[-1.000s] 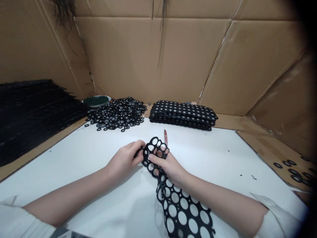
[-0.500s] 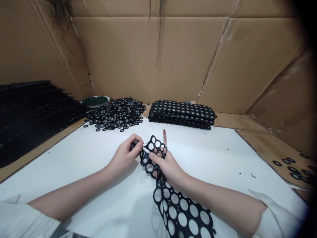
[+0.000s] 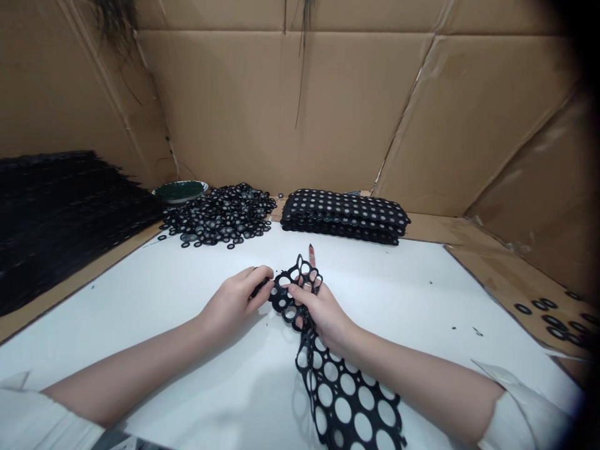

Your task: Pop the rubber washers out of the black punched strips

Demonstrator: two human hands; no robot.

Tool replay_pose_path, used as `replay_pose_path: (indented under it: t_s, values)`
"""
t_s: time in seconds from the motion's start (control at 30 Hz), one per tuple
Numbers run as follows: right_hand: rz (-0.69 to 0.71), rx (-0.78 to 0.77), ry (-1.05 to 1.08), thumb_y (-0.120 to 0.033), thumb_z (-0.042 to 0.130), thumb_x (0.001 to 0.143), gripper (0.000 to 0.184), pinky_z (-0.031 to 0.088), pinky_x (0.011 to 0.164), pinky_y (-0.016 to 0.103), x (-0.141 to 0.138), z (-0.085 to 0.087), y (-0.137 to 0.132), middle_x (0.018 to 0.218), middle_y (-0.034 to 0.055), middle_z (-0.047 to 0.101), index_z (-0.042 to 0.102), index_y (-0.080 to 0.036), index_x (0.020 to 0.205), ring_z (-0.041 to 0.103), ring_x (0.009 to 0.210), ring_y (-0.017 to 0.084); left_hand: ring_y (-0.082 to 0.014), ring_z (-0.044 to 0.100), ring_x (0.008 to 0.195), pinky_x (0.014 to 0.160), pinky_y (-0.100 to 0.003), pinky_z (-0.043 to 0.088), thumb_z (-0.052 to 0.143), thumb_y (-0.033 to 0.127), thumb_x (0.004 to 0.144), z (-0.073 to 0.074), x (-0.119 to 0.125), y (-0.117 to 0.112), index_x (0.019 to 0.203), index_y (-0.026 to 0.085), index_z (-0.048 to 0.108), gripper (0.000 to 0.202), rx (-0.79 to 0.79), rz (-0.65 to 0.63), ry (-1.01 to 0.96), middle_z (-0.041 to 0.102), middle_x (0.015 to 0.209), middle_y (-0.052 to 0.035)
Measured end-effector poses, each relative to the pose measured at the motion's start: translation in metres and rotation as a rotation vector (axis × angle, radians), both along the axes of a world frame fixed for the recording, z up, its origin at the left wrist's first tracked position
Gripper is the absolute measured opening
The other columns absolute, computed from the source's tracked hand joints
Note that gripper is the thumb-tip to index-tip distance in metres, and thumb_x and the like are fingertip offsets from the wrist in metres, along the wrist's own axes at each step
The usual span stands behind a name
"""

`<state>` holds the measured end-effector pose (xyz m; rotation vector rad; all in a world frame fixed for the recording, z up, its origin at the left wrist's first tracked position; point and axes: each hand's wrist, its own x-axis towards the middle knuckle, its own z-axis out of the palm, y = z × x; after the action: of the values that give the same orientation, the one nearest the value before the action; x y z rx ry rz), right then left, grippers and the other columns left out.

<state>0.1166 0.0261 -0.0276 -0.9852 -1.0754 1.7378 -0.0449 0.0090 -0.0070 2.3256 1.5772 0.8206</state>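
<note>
In the head view, my right hand (image 3: 328,315) grips a floppy black perforated rubber sheet (image 3: 332,392) near its bunched upper end, thumb on top. The rest of that sheet, full of round holes, hangs down toward the near edge. My left hand (image 3: 241,294) is closed at the sheet's left edge, with black rings (image 3: 260,286) partly showing between its curled fingers. How many rings it holds is hidden. Just beyond the right hand lies a red pencil-like stick (image 3: 312,255) with a dark tip.
A heap of loose black rings (image 3: 220,215) is at the back left, beside a dish (image 3: 180,190) of dark green material. Stacked perforated sheets (image 3: 345,215) stand at the back. A tall black pile (image 3: 60,219) is at left. More rings (image 3: 555,325) lie on cardboard at right.
The sheet's upper end and my right hand have shifted slightly right. My left fingers have closed in more at the sheet's edge, and the gathered end has turned a little.
</note>
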Motion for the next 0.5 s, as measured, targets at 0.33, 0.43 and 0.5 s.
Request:
replay_pose_path:
  t_s: [0.33, 0.43, 0.5]
  values:
    - [0.000, 0.023, -0.005, -0.035, 0.060, 0.068, 0.025, 0.037, 0.036, 0.018, -0.001, -0.003, 0.001, 0.066, -0.0016, 0.053, 0.046, -0.017, 0.077, 0.048, 0.050, 0.009, -0.0111, 0.048, 0.062, 0.057, -0.021, 0.036, 0.047, 0.035, 0.079, -0.002, 0.011, -0.006, 0.085, 0.022, 0.048, 0.015, -0.231, -0.079, -0.192, 0.054, 0.071, 0.0033]
    - [-0.026, 0.044, -0.033, -0.035, 0.061, 0.066, 0.025, 0.039, 0.039, 0.019, -0.001, -0.003, 0.000, 0.062, -0.0041, 0.046, 0.045, -0.018, 0.076, 0.046, 0.051, 0.009, -0.0086, 0.041, 0.055, 0.052, -0.020, 0.033, 0.044, 0.030, 0.080, 0.000, 0.014, -0.001, 0.077, 0.020, 0.048, 0.011, -0.315, -0.061, -0.378, 0.046, 0.061, 0.0051]
    - [-0.031, 0.067, -0.058, -0.034, 0.060, 0.066, 0.024, 0.040, 0.041, 0.019, -0.001, -0.003, 0.000, 0.063, -0.0034, 0.046, 0.046, -0.018, 0.077, 0.046, 0.053, 0.009, -0.0074, 0.037, 0.051, 0.047, -0.019, 0.030, 0.044, 0.028, 0.079, 0.001, 0.013, 0.005, 0.072, 0.019, 0.047, 0.012, -0.377, -0.034, -0.544, 0.040, 0.058, 0.0055]
